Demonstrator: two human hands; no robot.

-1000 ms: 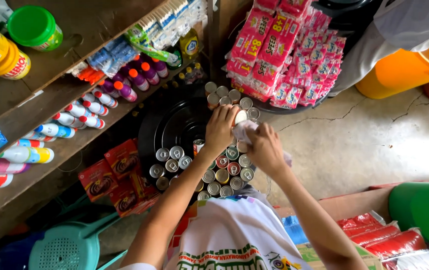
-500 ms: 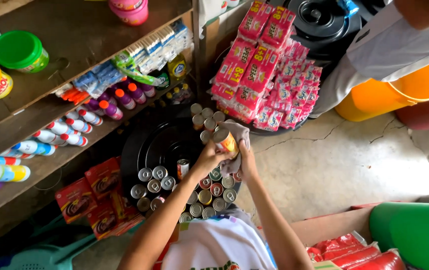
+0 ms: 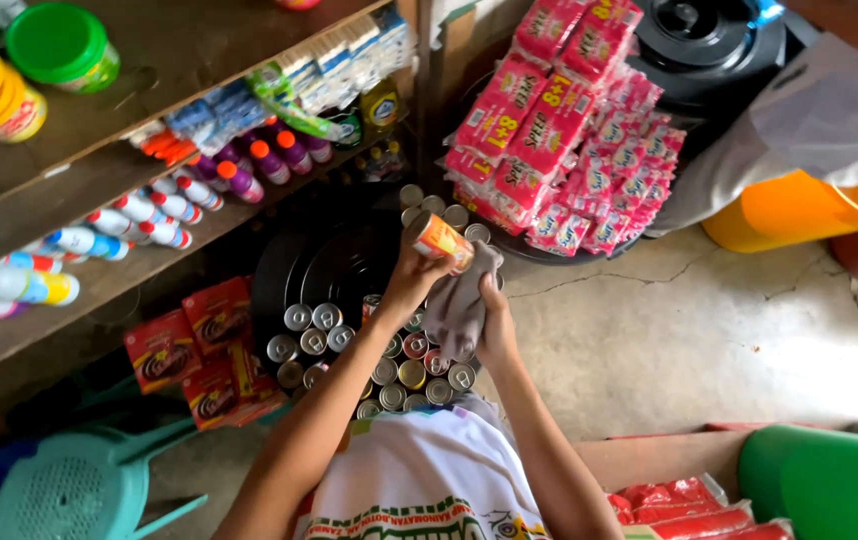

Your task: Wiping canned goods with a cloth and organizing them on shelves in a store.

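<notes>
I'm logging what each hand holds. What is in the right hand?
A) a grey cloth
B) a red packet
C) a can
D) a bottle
A: the right hand grips a grey cloth beside the can that the left hand holds up.

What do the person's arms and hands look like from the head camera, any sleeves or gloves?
Both forearms are bare, with no sleeves reaching them. The left hand and right hand wear no gloves, and no watch or bracelet shows at the wrists. Whether there are rings is too small to tell. The shirt below is white with green and dark print.
</notes>
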